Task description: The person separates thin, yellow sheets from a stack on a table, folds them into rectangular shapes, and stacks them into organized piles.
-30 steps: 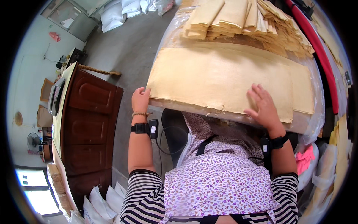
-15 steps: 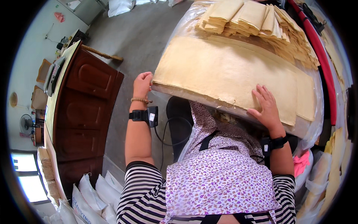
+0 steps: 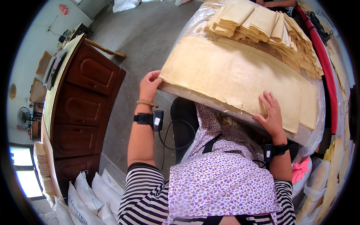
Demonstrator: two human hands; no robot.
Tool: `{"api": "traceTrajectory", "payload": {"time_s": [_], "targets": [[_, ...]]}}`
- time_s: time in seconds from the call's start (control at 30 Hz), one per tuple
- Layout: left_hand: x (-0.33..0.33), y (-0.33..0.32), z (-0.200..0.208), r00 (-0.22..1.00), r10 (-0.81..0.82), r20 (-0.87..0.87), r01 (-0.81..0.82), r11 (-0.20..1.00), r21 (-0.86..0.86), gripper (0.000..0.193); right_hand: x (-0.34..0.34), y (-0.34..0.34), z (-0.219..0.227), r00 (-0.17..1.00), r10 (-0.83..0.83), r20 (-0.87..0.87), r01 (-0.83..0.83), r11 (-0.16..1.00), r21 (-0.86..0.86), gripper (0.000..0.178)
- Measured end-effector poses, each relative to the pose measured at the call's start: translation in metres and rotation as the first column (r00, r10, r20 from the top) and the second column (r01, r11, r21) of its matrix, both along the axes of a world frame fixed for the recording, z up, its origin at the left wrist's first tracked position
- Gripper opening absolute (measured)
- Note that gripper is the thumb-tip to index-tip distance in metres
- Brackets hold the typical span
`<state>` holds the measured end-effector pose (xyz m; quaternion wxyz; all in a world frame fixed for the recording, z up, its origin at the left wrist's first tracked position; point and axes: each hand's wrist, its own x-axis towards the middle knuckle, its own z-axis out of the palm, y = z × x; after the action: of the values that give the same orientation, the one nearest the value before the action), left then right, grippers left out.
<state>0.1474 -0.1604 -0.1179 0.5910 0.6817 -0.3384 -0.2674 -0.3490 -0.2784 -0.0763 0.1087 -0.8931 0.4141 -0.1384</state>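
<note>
A long, pale yellow sheet, thin and flexible with a slightly ragged near edge, lies flat on the table in front of me; it looks like tofu skin. More of the same sheeting shows under its right end. At its near left corner, my left hand pinches the edge between thumb and fingers. My right hand rests on the sheet near its front edge toward the right, palm down with the fingers spread.
Behind the sheet sits a heap of folded yellow sheets. Clear plastic covers the table's sides. Another person's hands and arm show at the far edge. A brown wooden cabinet and white sacks stand left.
The whole view has shifted slightly, and the other person's arm has come in at the far edge. Both my hands keep their places on the sheet.
</note>
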Motion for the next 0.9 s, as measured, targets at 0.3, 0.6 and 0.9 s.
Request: {"api": "traceTrajectory", "payload": {"time_s": [0.3,0.6,0.9], "targets": [[-0.011,-0.016,0.029,0.999,0.029,-0.015,-0.024,0.962,0.271,0.052,0.001,0.001,-0.002,1.0,-0.02,-0.002,0.02,1.0,-0.002,0.076],[-0.001,-0.029,0.01,0.785,-0.079,-0.614,0.083,0.996,-0.023,0.036,0.001,0.001,0.001,1.0,-0.018,-0.002,0.018,1.0,0.001,0.076],[-0.024,-0.05,0.016,0.825,-0.002,-0.566,-0.023,0.999,-0.037,0.029,0.063,-0.011,0.035,0.941,0.022,0.338,-0.08,0.984,0.159,0.038]]}}
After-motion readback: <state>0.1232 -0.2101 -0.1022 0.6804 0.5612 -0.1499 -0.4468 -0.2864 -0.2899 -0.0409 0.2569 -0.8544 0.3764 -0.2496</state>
